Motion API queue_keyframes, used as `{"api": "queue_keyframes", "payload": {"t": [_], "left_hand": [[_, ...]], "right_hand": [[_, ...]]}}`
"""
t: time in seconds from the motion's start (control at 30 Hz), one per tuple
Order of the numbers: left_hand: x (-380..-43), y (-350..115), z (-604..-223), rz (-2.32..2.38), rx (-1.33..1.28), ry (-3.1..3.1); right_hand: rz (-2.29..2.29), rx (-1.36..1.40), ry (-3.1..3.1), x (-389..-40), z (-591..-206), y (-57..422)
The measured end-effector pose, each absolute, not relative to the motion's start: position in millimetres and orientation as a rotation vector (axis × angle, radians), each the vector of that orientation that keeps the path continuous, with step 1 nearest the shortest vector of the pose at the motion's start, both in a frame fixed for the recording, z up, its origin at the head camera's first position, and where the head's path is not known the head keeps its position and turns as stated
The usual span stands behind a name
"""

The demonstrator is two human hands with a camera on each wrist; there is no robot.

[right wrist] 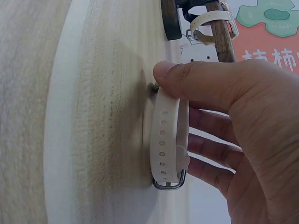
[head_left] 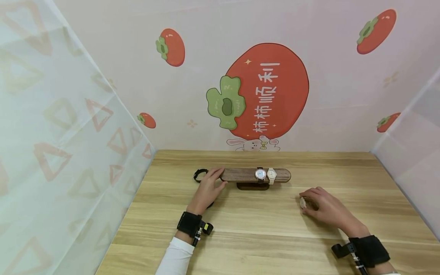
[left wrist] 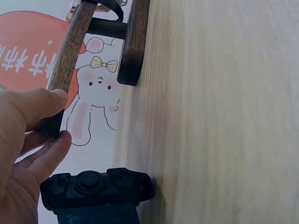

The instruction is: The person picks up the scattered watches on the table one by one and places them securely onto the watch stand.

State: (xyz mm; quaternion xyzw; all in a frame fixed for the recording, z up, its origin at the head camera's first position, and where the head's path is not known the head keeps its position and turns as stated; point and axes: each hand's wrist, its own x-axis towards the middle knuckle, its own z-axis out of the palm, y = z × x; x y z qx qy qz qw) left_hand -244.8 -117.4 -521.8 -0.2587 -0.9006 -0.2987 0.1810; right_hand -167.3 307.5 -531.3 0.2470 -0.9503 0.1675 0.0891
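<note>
Over at the counter point(head_left: 261, 236), the person's left hand point(head_left: 205, 191) holds the left end of a wooden watch stand point(head_left: 238, 175), thumb and fingers around it. Two watches sit toward its right: one dark-strapped point(head_left: 260, 174), one pale-strapped point(head_left: 272, 174). The right hand point(head_left: 326, 208), well apart, pinches a white-banded watch point(right wrist: 163, 144); whether that touches wood I can't tell.
</note>
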Motion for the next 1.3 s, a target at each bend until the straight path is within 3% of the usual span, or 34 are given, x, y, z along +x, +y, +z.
{"api": "queue_keyframes", "payload": {"t": [1.3], "left_hand": [[-248, -119, -523, -0.864, -0.712, -2.586]], "right_hand": [[0.470, 0.782, -2.766, -178, -526, 303]]}}
